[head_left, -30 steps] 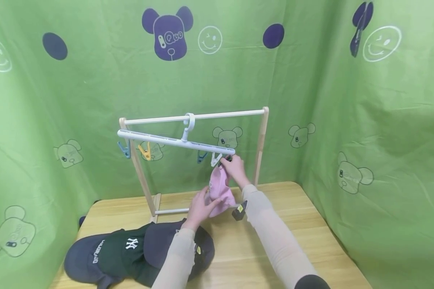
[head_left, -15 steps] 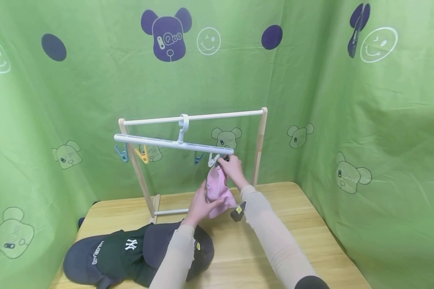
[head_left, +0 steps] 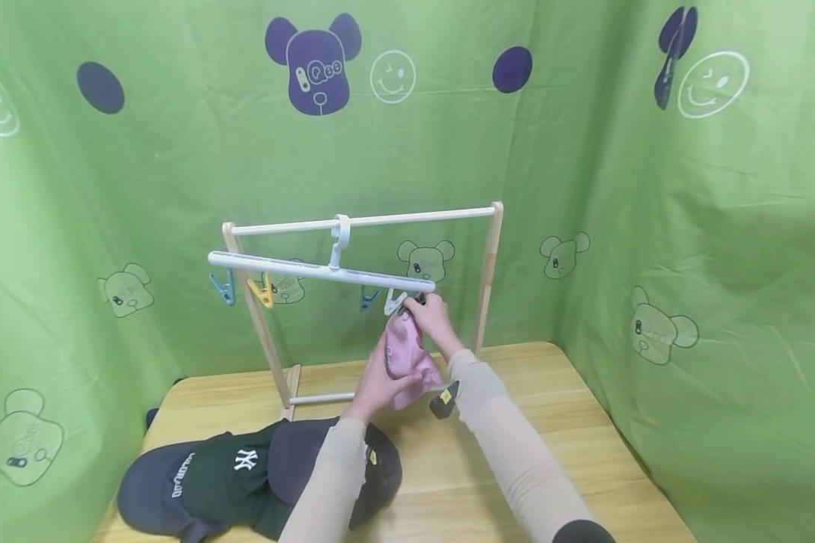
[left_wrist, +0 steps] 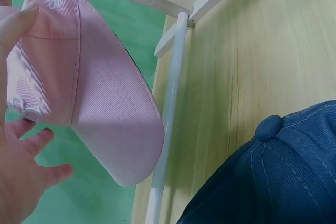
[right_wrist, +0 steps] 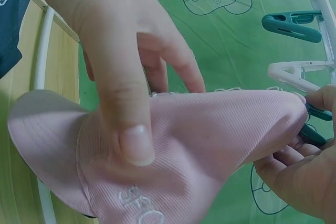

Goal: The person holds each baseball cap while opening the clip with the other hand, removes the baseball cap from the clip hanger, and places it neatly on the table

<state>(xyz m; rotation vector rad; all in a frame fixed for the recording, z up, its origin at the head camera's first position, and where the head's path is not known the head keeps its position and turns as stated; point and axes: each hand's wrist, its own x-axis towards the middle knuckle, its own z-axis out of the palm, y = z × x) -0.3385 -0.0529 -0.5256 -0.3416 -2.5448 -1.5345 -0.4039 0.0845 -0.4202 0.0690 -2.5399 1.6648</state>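
A pink baseball cap [head_left: 402, 347] hangs under the right end of a white hanger [head_left: 299, 268]. My left hand [head_left: 378, 386] holds it from the left, thumb on one side and fingers on the other. The thumb presses into the cap's pink cloth in the right wrist view, where the brim [right_wrist: 47, 145] points left. At the cap's top, my right hand [head_left: 436, 320] pinches a dark green clip [right_wrist: 313, 135]. The end of the cap meets this clip; whether the jaws grip the cloth is hidden by the fingers. A white clip [head_left: 394, 302] hangs just beside it.
The hanger hooks over the rail of a wooden rack [head_left: 421, 218]. Blue [head_left: 222, 288] and yellow [head_left: 261, 291] clips hang at its left, a teal clip [head_left: 369, 299] further right. Dark caps [head_left: 210, 479] lie on the wooden table [head_left: 516, 422]. Green curtain [head_left: 210, 151] surrounds it.
The hanger has slid and swung slightly left, its left end dropping a little. Both hands keep their holds, and the right hand and the cap's top have shifted slightly left with it.
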